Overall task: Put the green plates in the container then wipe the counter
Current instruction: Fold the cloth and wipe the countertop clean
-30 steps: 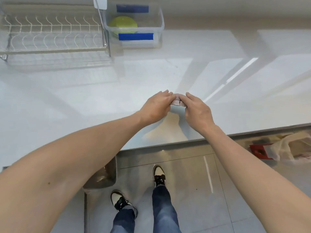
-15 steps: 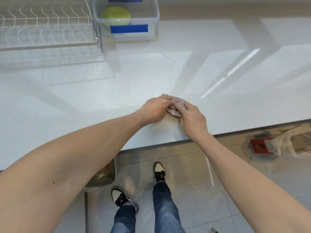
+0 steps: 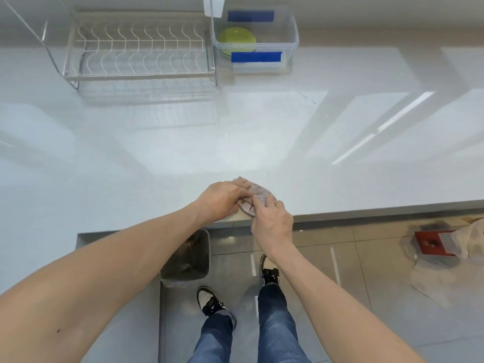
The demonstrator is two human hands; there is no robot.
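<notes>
Where both hands' fingers (image 3: 271,200) meet, the cloth (image 3: 255,193) sits pinched.

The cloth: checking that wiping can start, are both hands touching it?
Touching. The head view shows the left hand and right hand both gripping the cloth at the counter edge.

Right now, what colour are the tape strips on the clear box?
Blue. The tape strips on the clear box show best in the head view.
</notes>
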